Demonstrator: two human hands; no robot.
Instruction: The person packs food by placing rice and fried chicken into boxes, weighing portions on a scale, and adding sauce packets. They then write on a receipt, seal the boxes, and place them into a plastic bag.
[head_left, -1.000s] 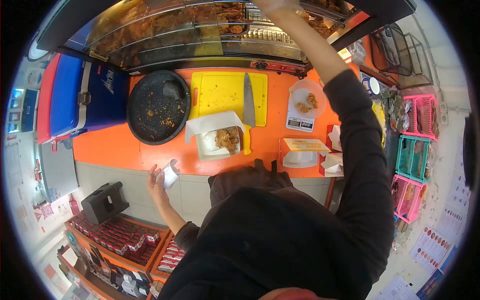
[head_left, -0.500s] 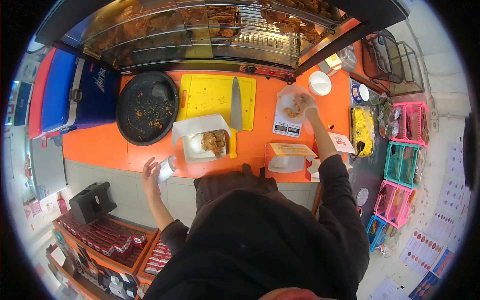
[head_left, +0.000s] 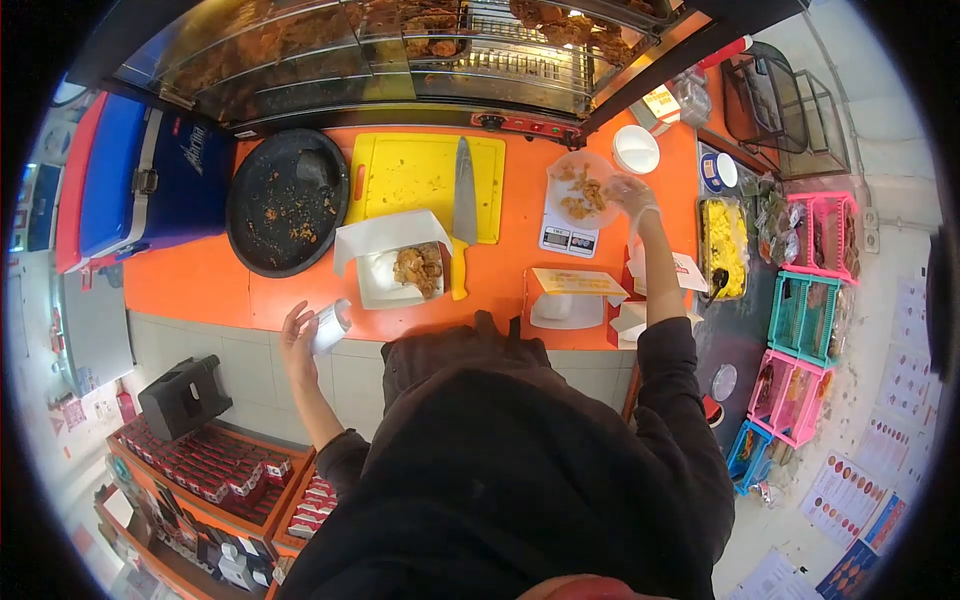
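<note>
Several fried pieces [head_left: 579, 208] lie in a pale bowl [head_left: 605, 166] on a scale [head_left: 568, 240], right of centre in the upper half of the frame. They look light, with a crisp, craggy crust that probably flakes under hard pressure and feels greasy to a gloved touch; the thick middle of each piece seems the best place to take hold. They are scattered loosely, sharing no single direction, and most are too lumpy for a clear long axis. The gloved right grip [head_left: 634, 196] is at the bowl's right side, its fingers pointing left toward the pieces; whether they are spread or pinching anything I cannot tell. At left of centre, the left grip [head_left: 298, 338] pinches a white paper sleeve [head_left: 331, 326] by its left side, over the front edge of the worktop [head_left: 200, 285]. The sleeve looks light and easily crumpled, best held gently around its body; its long axis slants from lower left to upper right.
</note>
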